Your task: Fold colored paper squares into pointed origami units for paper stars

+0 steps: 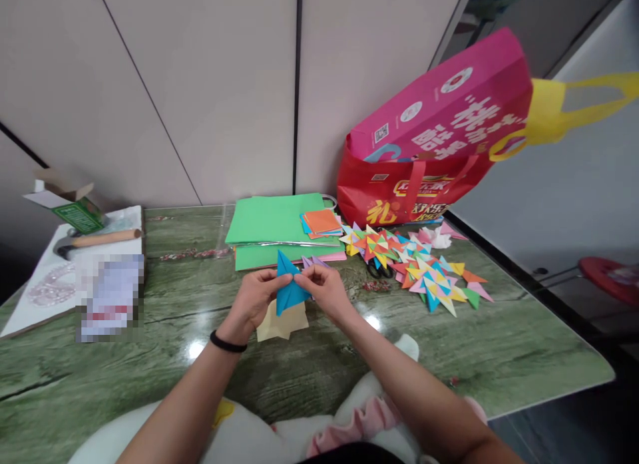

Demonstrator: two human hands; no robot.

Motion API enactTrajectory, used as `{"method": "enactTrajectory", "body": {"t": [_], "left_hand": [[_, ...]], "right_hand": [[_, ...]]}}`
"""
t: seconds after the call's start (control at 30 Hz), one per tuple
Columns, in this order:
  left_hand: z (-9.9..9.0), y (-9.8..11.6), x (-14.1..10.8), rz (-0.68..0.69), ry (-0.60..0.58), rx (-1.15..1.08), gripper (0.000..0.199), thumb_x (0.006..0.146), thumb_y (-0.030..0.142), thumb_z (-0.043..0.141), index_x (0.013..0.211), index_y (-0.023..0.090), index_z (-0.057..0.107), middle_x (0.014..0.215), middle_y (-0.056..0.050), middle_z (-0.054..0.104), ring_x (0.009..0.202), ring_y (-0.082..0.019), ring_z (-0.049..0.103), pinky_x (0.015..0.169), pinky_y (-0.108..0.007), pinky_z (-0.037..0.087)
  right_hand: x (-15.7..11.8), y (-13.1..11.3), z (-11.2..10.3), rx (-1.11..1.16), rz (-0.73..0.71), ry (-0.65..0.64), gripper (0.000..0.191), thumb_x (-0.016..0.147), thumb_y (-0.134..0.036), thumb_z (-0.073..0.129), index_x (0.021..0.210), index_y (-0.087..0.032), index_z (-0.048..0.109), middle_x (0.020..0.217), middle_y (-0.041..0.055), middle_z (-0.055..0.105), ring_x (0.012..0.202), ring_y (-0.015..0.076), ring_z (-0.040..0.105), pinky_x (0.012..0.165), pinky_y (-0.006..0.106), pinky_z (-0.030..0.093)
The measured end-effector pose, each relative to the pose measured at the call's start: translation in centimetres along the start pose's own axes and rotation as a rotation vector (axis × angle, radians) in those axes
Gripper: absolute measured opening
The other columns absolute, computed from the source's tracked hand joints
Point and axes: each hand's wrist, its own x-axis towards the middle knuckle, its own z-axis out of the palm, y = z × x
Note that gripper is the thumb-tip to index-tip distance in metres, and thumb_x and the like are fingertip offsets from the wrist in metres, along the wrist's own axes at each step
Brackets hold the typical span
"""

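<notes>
A folded piece of blue origami paper (288, 295) is held up over the table between both hands. My left hand (254, 296) pinches its left edge, with the thumb on the front face. On the other edge, my right hand (323, 287) grips it between thumb and fingers. Creases run down the blue paper, and its top and bottom end in points. Below it on the table lies a pale yellow sheet (283, 323), partly covered by the blue paper. Just behind the hands sits a purple folded piece (315, 261), mostly hidden.
Green sheets (277, 218) lie at the back with orange and blue squares (322, 222) on top. Colourful folded paper stars (424, 271) spread to the right, before a red bag (414, 191). At left are a hammer (100, 240) and an opened green box (80, 211) on a white board.
</notes>
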Motion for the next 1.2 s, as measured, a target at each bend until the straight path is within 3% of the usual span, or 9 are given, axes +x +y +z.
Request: {"method": "enactTrajectory", "body": {"t": [0.27,0.43,0.63,0.8,0.87,0.97,1.2], "left_hand": [[0.1,0.2,0.1,0.073,0.123,-0.033,0.031,0.034,0.025,0.085,0.054,0.012,0.066,0.049,-0.001,0.065,0.043,-0.011,0.056,0.046,-0.024,0.047],[-0.6,0.7,0.5,0.084,0.185,-0.061,0.031,0.035,0.025,0.084,0.054,0.013,0.063,0.046,0.001,0.063,0.04,-0.01,0.054,0.043,-0.023,0.046],[-1.0,1.2,0.6,0.088,0.196,-0.058,0.032,0.035,0.027,0.084,0.054,0.014,0.061,0.047,0.002,0.063,0.041,-0.01,0.055,0.044,-0.023,0.046],[-0.9,1.1,0.5,0.046,0.126,0.009,0.029,0.036,0.026,0.084,0.052,0.013,0.063,0.047,0.001,0.064,0.041,-0.011,0.055,0.045,-0.023,0.046],[-0.6,0.8,0.4,0.006,0.067,0.054,0.03,0.034,0.023,0.085,0.053,0.012,0.065,0.049,-0.002,0.066,0.042,-0.013,0.056,0.046,-0.025,0.047],[-0.2,0.3,0.3,-0.031,0.011,0.098,0.027,0.036,0.022,0.085,0.052,0.012,0.066,0.049,-0.003,0.065,0.042,-0.013,0.056,0.045,-0.025,0.046],[-0.1,-0.5,0.3,0.009,-0.066,0.232,0.023,0.045,0.026,0.081,0.049,0.013,0.063,0.049,0.0,0.062,0.045,-0.011,0.053,0.046,-0.022,0.041]], "right_hand": [[0.1,0.2,-0.1,0.059,0.139,-0.036,0.019,0.059,-0.034,0.067,0.059,-0.018,0.058,0.053,-0.0037,0.054,0.049,0.0103,0.05,0.046,0.025,0.047],[0.2,0.2,-0.4,0.022,0.193,-0.054,0.007,0.058,-0.022,0.059,0.055,-0.016,0.056,0.047,-0.0038,0.055,0.041,0.0078,0.049,0.042,0.021,0.044],[0.7,0.2,-1.2,-0.061,0.211,-0.098,0.009,0.06,-0.021,0.061,0.052,-0.017,0.057,0.044,-0.0037,0.054,0.041,0.0093,0.049,0.041,0.022,0.042],[1.2,0.5,-1.2,0.064,0.119,0.027,0.02,0.063,-0.036,0.068,0.069,-0.017,0.065,0.062,-0.0002,0.061,0.056,0.012,0.055,0.052,0.024,0.047],[1.1,0.3,-0.8,0.151,0.141,-0.014,0.028,0.062,-0.041,0.07,0.076,-0.017,0.066,0.071,0.0016,0.064,0.063,0.0132,0.057,0.057,0.026,0.048],[0.8,0.1,-0.5,0.174,0.208,-0.074,0.03,0.058,-0.041,0.073,0.076,-0.017,0.067,0.066,0.0004,0.063,0.054,0.011,0.053,0.053,0.025,0.043],[0.8,0.7,-0.4,0.088,0.214,0.027,0.018,0.056,-0.033,0.07,0.059,-0.018,0.061,0.051,-0.0039,0.053,0.047,0.0094,0.043,0.047,0.023,0.033]]}}
